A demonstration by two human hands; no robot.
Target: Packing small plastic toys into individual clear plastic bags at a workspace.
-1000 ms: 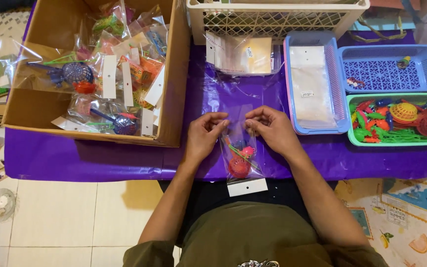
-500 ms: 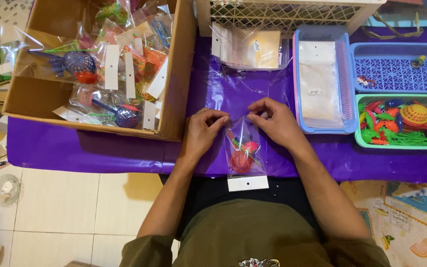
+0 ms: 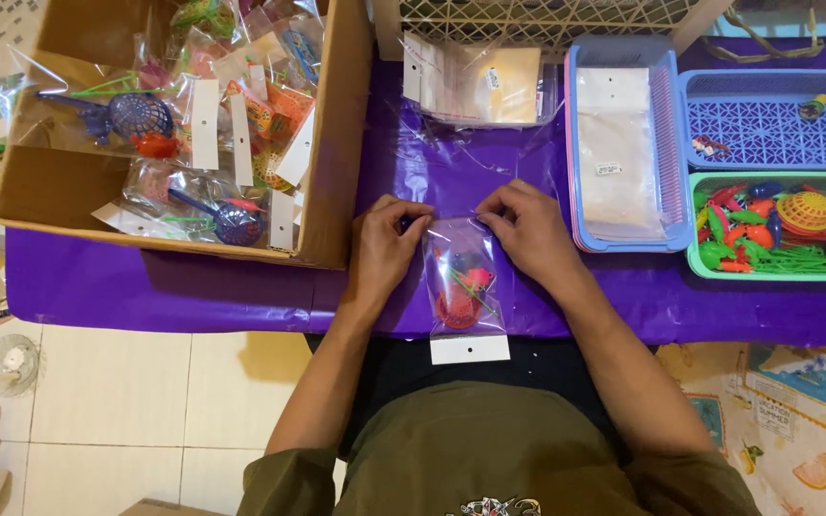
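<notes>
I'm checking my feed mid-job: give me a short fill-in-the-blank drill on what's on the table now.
1. Both hands, left hand and right hand, pinch the top of a clear ____ holding small toys.
2. The packed toy bags lie in a ____ box on the person's left.
3. The loose toys sit in a ____ tray.
4. The table is covered in ____ plastic.

Missing words: bag; cardboard; green; purple

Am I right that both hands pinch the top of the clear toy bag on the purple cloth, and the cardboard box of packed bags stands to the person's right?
Not quite. The head view shows the cardboard box to the person's left. Both the left hand and right hand do pinch the clear toy bag on the purple cloth.
</notes>
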